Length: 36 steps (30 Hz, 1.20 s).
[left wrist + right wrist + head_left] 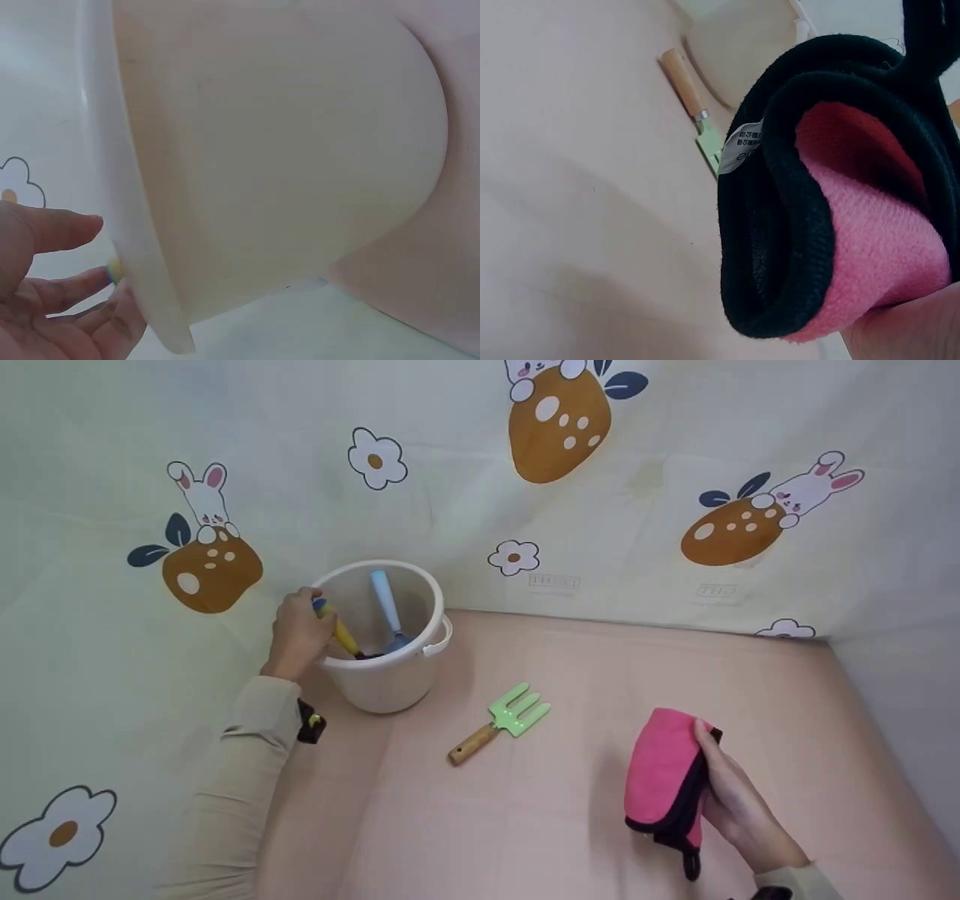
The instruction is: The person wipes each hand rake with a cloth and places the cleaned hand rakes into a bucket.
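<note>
In the head view my left hand [296, 634] is at the left rim of a white bucket [386, 686]. Its fingers are by the blue-tipped end of a yellow-handled tool [346, 637], whose dark head is mostly hidden inside. The left wrist view shows the thumb [67, 229] apart from the other fingers, which touch near that end. A light-blue-handled trowel [386, 600] leans in the same bucket. On the right, my right hand [739, 799] grips a folded pink fleece cloth [661, 772] with black edging, a loop and a white label [742, 146], held above the surface.
A green hand fork [517, 712] with a wooden handle lies on the pinkish surface [555, 660] between the bucket and the cloth. Behind and at the left rises a pale sheet [442, 502] printed with rabbits and flowers. The bucket's handle [440, 639] hangs at its right side.
</note>
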Tool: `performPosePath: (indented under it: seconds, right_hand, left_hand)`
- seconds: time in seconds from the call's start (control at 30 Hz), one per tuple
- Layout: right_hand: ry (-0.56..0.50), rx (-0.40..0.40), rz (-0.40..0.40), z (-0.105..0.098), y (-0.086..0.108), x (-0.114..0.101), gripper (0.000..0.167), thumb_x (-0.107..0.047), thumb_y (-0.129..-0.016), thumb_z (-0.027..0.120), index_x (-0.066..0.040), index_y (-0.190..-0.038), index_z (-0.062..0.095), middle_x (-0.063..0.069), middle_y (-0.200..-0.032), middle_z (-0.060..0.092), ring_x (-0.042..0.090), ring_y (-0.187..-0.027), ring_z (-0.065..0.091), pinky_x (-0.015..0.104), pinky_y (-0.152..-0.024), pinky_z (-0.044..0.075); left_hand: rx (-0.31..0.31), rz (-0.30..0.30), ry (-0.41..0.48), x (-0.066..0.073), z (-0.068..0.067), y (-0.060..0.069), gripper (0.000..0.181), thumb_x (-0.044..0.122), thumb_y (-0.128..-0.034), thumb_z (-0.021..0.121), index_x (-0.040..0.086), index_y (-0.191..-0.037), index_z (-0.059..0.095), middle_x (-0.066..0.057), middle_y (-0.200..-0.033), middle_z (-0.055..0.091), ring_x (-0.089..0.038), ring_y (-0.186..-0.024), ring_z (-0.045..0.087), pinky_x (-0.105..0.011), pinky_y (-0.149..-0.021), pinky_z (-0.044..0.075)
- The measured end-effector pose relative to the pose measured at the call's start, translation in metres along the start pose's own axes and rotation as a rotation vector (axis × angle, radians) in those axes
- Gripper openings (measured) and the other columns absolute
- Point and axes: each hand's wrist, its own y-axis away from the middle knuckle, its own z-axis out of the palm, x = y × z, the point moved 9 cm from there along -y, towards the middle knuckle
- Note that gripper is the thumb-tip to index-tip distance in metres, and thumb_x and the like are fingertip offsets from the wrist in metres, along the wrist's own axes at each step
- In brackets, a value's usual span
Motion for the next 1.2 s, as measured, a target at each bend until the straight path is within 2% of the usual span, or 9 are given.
performPosePath:
  seconds: [0.13,0.3,0.5,0.63,0.73,0.9,1.03,1.13,1.2]
  right_hand:
    - [0.004,0.003,0.002,0.001,0.0,0.001,0.049,-0.062,-0.091,0.035,-0.018,-0.108,0.044,-0.007,-0.096,0.053,0.006,-0.09,0.052,0.025,-0.084,0.043]
    - [0.006,0.02,0.017,0.002,-0.001,0.004,0.051,-0.064,-0.09,0.036,-0.017,-0.11,0.043,-0.007,-0.096,0.052,0.006,-0.091,0.051,0.025,-0.085,0.042]
    - [0.01,0.026,0.024,0.004,-0.003,0.005,0.053,-0.064,-0.089,0.037,-0.017,-0.114,0.042,-0.008,-0.097,0.052,0.005,-0.093,0.05,0.024,-0.086,0.042]
    - [0.008,0.023,0.022,0.005,-0.004,0.007,0.05,-0.063,-0.09,0.037,-0.018,-0.108,0.047,-0.007,-0.093,0.053,0.006,-0.089,0.051,0.025,-0.083,0.042]
    - [-0.008,0.022,0.024,0.006,-0.004,0.009,0.047,-0.063,-0.09,0.038,-0.018,-0.102,0.048,-0.007,-0.09,0.053,0.007,-0.085,0.051,0.025,-0.081,0.043]
    - [-0.02,0.03,0.037,0.007,-0.003,0.012,0.047,-0.063,-0.089,0.04,-0.018,-0.1,0.046,-0.007,-0.088,0.051,0.007,-0.084,0.05,0.025,-0.08,0.042]
    - [-0.012,0.031,0.033,0.008,-0.005,0.014,0.048,-0.063,-0.089,0.04,-0.017,-0.102,0.046,-0.006,-0.089,0.052,0.008,-0.084,0.051,0.025,-0.081,0.043]
    - [-0.01,0.028,0.032,0.009,-0.006,0.014,0.048,-0.063,-0.09,0.04,-0.017,-0.102,0.046,-0.006,-0.089,0.052,0.007,-0.084,0.051,0.025,-0.081,0.043]
    - [-0.015,0.028,0.029,0.009,-0.006,0.014,0.047,-0.062,-0.09,0.04,-0.017,-0.102,0.046,-0.006,-0.09,0.052,0.007,-0.085,0.05,0.025,-0.081,0.043]
  left_hand:
    - [0.054,0.001,0.038,0.004,-0.008,0.006,0.044,0.017,-0.0963,0.039,-0.001,-0.136,0.037,-0.022,-0.134,0.042,-0.035,-0.117,0.046,-0.045,-0.103,0.038]
    - [0.117,0.12,0.091,0.019,-0.003,0.022,0.035,0.02,-0.0969,0.042,0.002,-0.126,0.046,-0.017,-0.124,0.052,-0.029,-0.111,0.053,-0.04,-0.098,0.044]
    - [0.092,0.287,0.146,0.038,0.029,0.049,0.021,0.014,-0.096,0.047,0.002,-0.111,0.055,-0.013,-0.097,0.063,-0.023,-0.081,0.062,-0.033,-0.072,0.052]
    - [0.077,0.386,0.118,0.05,0.057,0.07,0.015,0.012,-0.0941,0.052,0.004,-0.104,0.058,-0.007,-0.084,0.066,-0.016,-0.072,0.061,-0.028,-0.064,0.05]
    - [0.057,0.421,0.093,0.056,0.081,0.082,0.012,0.011,-0.0923,0.054,0.005,-0.102,0.06,-0.006,-0.083,0.065,-0.015,-0.071,0.06,-0.028,-0.064,0.051]
    - [-0.12,0.34,0.023,0.051,0.14,0.093,0.012,0.01,-0.0907,0.056,0.008,-0.102,0.06,-0.007,-0.092,0.063,-0.016,-0.08,0.06,-0.03,-0.072,0.052]
    - [-0.321,0.188,-0.057,0.033,0.194,0.098,0.021,0.02,-0.091,0.059,0.009,-0.109,0.057,-0.005,-0.1,0.059,-0.018,-0.088,0.055,-0.033,-0.078,0.05]
    - [-0.388,0.138,-0.099,0.025,0.223,0.1,0.033,0.027,-0.0888,0.062,0.007,-0.114,0.054,-0.006,-0.099,0.055,-0.02,-0.088,0.05,-0.036,-0.079,0.046]
    - [-0.391,0.137,-0.129,0.022,0.236,0.099,0.04,0.031,-0.0866,0.065,0.006,-0.114,0.052,-0.006,-0.098,0.052,-0.02,-0.088,0.047,-0.036,-0.079,0.043]
